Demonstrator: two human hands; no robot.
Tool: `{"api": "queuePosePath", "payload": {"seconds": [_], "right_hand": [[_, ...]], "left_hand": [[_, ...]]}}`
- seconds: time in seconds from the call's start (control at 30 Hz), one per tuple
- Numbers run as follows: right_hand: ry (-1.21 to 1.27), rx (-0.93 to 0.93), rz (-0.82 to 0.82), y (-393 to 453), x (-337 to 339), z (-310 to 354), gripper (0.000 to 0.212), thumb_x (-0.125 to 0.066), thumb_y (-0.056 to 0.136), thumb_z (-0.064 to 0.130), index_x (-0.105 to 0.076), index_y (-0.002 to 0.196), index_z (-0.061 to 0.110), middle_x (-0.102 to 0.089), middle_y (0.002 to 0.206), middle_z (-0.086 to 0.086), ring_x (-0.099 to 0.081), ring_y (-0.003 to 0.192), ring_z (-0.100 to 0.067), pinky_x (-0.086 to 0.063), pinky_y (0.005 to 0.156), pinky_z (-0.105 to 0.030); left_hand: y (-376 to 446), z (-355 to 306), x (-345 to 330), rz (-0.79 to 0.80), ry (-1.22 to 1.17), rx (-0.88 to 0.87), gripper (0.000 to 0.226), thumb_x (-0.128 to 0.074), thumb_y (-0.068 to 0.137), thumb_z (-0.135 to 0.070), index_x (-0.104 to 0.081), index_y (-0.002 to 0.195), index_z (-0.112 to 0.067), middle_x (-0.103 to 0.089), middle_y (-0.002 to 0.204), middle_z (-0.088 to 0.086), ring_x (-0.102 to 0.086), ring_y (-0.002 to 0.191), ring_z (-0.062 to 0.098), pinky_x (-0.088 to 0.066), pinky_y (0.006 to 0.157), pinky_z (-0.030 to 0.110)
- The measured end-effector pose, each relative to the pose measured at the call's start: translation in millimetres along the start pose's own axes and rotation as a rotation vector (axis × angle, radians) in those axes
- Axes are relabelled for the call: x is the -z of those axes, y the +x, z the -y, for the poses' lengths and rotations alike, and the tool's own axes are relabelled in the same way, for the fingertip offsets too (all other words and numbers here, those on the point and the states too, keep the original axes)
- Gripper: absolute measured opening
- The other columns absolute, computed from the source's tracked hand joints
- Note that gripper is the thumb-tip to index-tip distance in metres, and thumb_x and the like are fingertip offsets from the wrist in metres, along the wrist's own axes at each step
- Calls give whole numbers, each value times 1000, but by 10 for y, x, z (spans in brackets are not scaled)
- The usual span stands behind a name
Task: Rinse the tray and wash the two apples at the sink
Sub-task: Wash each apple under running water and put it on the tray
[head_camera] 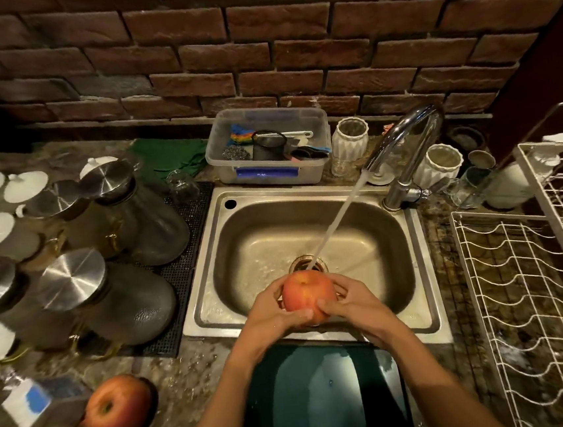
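Forearms enter from the bottom edge, over a dark green tray lying flat on the counter, its far edge against the sink's near rim; wet sheen on its surface, so rinse judged done, though not certain.

Sink, steel, single basin, centre of view; tap at its back right corner, running; stream slants down-left and lands at the drain, just behind the held fruit.

Wire dish rack to the right of the sink; jars with metal lids to the left; clear tub of scrubbers behind the basin.

Left hand and right hand both closed around one apple, palms on opposite sides, thumbs across its near face; held over the near part of the basin, stem dimple up and tipped slightly away; water strikes at or just past its top, exact contact hard to tell.

Second apple on the counter at lower left, well apart from the sink, stem dimple toward the camera; not visibly wet.

Key relation: second apple lies left of and nearer than both hands; left hand is the closer one, so judged the natural reach once the held fruit is set down, probably on the tray directly below the wrists.

Stage: first apple under wash; second pending.
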State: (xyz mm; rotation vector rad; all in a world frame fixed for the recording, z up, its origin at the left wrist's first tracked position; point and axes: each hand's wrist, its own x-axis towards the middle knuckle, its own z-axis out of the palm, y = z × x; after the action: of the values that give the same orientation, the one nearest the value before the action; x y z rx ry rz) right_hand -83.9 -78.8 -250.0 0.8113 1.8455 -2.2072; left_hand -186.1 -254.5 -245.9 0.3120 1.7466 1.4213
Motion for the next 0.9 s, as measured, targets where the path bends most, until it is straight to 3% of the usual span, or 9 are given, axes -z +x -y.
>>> {"api": "queuePosePath", "payload": {"seconds": [0.07, 0.23, 0.33, 0.53, 0.67, 0.9], "right_hand": [[-51, 15, 23, -112, -84, -70, 85, -95, 57, 40, -59, 133, 27, -64, 133, 0, -63, 121, -23, -55, 98, -47], [-85, 44, 95, -415, -310, -301, 90, -96, 52, 35, -57, 132, 23, -63, 132, -3, -65, 116, -12, -57, 89, -28], [-146, 81, 81, -540, -450, -427, 88, -94, 55, 28, -55, 134, 22, -64, 131, -3, -63, 119, -13, -55, 95, -29], [-270, 74, 67, -734, -688, -632, 91, -91, 61, 12, -48, 138, 35, -58, 134, 5, -60, 119, -6, -55, 91, -24], [-313, 83, 78, -839, -787, -796, 97, -89, 61, 21, -44, 145, 40, -48, 145, 9, -53, 129, -8, -53, 102, -35], [-242, 108, 6, -974, -934, -991, 87, -90, 67, 10, -50, 141, 36, -50, 141, 3, -60, 123, -14, -58, 95, -38]], "left_hand": [[-163, 81, 47, 0, 53, 1, 85, -96, 57, -23, -56, 132, -32, -63, 128, -6, -66, 113, 12, -57, 94, 31], [-625, 334, 59, -70, 117, -1, 88, -97, 55, -13, -52, 130, -28, -61, 127, -7, -65, 111, 5, -57, 91, 24], [-861, 480, 68, -117, 136, -48, 89, -96, 54, -13, -52, 130, -29, -61, 128, -8, -61, 116, 3, -56, 96, 29], [-1211, 575, 105, -127, 181, -77, 87, -89, 60, 0, -48, 129, -34, -57, 125, -15, -57, 112, -11, -50, 89, 11], [-1312, 669, 158, -56, 208, -66, 86, -85, 64, -3, -47, 133, -36, -57, 129, -13, -58, 119, -1, -51, 101, 23], [-1464, 748, 343, 4, 112, -40, 77, -80, 76, -1, -50, 140, -30, -54, 139, -11, -54, 126, -1, -51, 102, 28]]}}
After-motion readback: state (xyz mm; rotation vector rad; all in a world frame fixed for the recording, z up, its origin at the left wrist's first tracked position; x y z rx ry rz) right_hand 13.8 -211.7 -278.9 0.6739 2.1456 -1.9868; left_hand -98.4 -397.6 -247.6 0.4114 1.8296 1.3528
